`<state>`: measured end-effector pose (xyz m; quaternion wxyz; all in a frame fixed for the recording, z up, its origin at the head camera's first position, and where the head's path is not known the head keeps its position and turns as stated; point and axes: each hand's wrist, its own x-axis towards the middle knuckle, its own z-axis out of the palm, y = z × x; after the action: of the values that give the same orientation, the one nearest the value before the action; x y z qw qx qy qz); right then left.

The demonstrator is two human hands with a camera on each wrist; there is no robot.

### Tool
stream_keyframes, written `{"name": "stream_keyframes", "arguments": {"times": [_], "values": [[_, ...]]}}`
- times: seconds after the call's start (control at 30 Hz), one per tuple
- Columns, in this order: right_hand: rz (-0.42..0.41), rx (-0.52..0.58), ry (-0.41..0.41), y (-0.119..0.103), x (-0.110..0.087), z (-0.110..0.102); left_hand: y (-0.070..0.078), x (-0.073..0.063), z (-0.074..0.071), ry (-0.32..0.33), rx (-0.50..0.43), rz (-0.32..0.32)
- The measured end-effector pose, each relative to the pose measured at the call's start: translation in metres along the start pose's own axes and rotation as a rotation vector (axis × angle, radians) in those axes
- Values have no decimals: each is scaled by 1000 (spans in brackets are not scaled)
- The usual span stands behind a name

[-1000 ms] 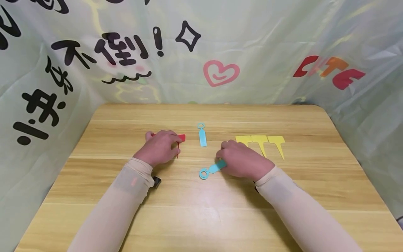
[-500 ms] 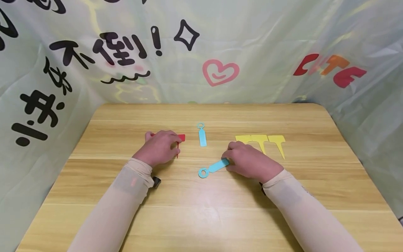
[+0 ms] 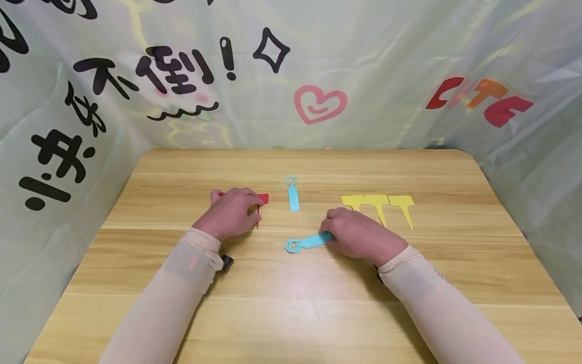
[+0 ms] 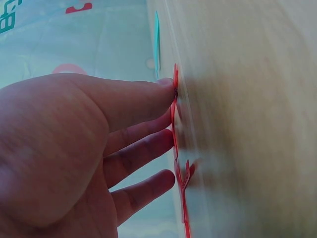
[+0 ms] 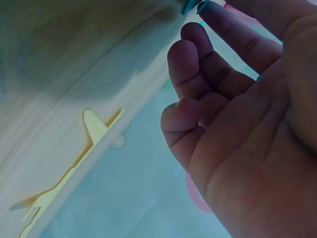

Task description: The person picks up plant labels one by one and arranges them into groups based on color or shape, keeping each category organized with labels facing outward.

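On the left, my left hand (image 3: 232,212) rests over red T-shaped plant labels (image 3: 263,198). Its thumb and fingertips touch them with fairly straight fingers, as the left wrist view shows; part of the red row (image 4: 184,198) lies along the table. Right of centre, my right hand (image 3: 361,235) pinches the end of light-blue plant tags (image 3: 313,241) with ring heads. The rings overlap slightly offset, so more than one tag seems stacked. In the right wrist view only a blue corner (image 5: 202,7) shows at the fingertips, while the other fingers curl loosely.
A single blue ring-headed tag (image 3: 293,198) lies upright between the hands, farther back. Yellow T-shaped labels (image 3: 401,202) lie in a row behind my right hand. A printed curtain (image 3: 373,60) hangs behind the wooden table (image 3: 291,323).
My right hand has shifted slightly right with the blue tags. They have turned closer to level, and their rings look a little more offset. The left hand stays on the red labels.
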<state>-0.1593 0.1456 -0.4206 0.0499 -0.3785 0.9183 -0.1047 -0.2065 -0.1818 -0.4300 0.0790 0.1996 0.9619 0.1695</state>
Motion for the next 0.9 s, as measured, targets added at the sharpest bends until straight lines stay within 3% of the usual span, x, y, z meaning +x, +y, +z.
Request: {"name": "stream_keyframes", "arguments": {"times": [0.27,0.7,0.9], "values": [[-12,12,8,-2,-1,0,-1,0,0,5,-5,4],[40,-54,111,-5,5,4,-1,1,1,4,0,0],[101,37,86,-3,7,3,-1,1,1,7,1,3]]}}
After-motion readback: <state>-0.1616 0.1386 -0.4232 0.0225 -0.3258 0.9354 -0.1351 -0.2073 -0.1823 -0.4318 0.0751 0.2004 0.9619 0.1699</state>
